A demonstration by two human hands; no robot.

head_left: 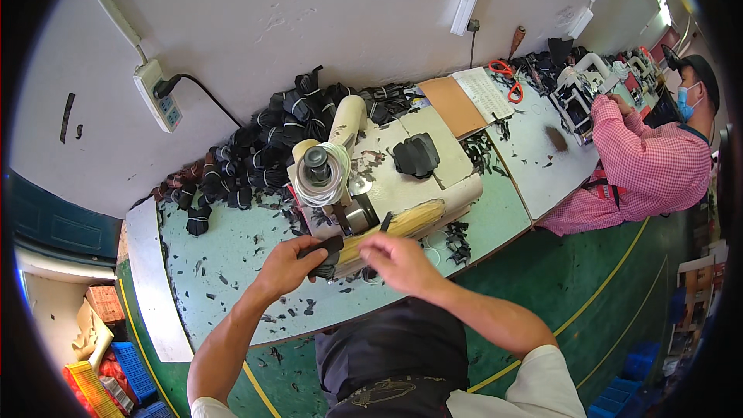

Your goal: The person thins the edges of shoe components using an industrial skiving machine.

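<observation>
My left hand (290, 267) is closed on a small stack of black strips (328, 254), thumb on top, at the near edge of the machine. Just right of it, my right hand (404, 263) has its fingers curled together, slightly blurred. Whatever lies between its fingertips is hidden. Both hands are in front of a cream bench machine (457, 192) with a dark metal roller (359, 215) and a yellow-covered front edge (414, 219). One short black strip (385, 222) stands out against the yellow cover, beyond my right fingers. A bundle of black pieces (416, 156) rests on the machine's top.
Tied black bundles (290, 120) are heaped along the wall. Black scraps litter the pale green table (232, 263). A brown board (451, 107), paper sheet (481, 94) and orange-handled scissors (507, 77) lie farther right. A co-worker (646, 139) sits at another machine (576, 101).
</observation>
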